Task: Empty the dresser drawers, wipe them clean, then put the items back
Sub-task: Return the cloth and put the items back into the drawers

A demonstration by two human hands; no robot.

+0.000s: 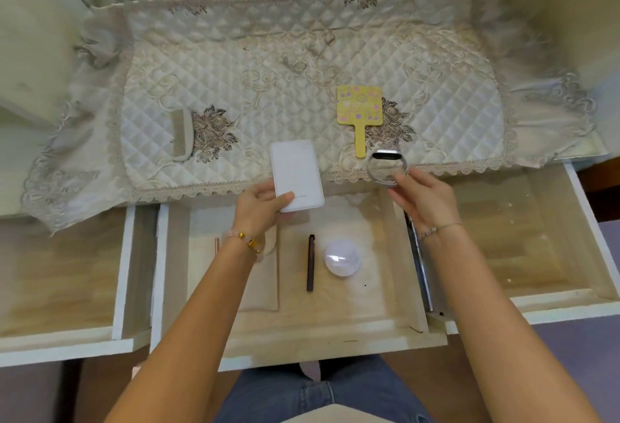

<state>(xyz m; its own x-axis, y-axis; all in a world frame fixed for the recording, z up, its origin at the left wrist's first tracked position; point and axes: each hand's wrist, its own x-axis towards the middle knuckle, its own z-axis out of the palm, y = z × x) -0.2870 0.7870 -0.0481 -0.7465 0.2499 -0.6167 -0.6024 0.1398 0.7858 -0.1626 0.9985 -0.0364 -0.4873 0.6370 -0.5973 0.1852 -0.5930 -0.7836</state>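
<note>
Three dresser drawers stand pulled out below the quilted, lace-edged dresser top [235, 63]. My left hand [260, 202] grips a flat white power bank [297, 175] over the front edge of the dresser top. My right hand [424, 197] holds a grey smart band [385, 167] by its strap, just right of it. In the middle drawer [335, 332] lie a dark pen [311, 263], a round white lidded jar [343, 259], a beige pouch [265, 281] and a thin pink stick [217, 245]. The left drawer [60, 275] and right drawer [523, 238] hold nothing visible.
On the dresser top rest a beige comb [181, 134] at the left and a yellow hand mirror [359, 110] at the right. A mirror at the back reflects both. A metal drawer rail [421, 264] shows between middle and right drawers. My knees in jeans sit under the middle drawer.
</note>
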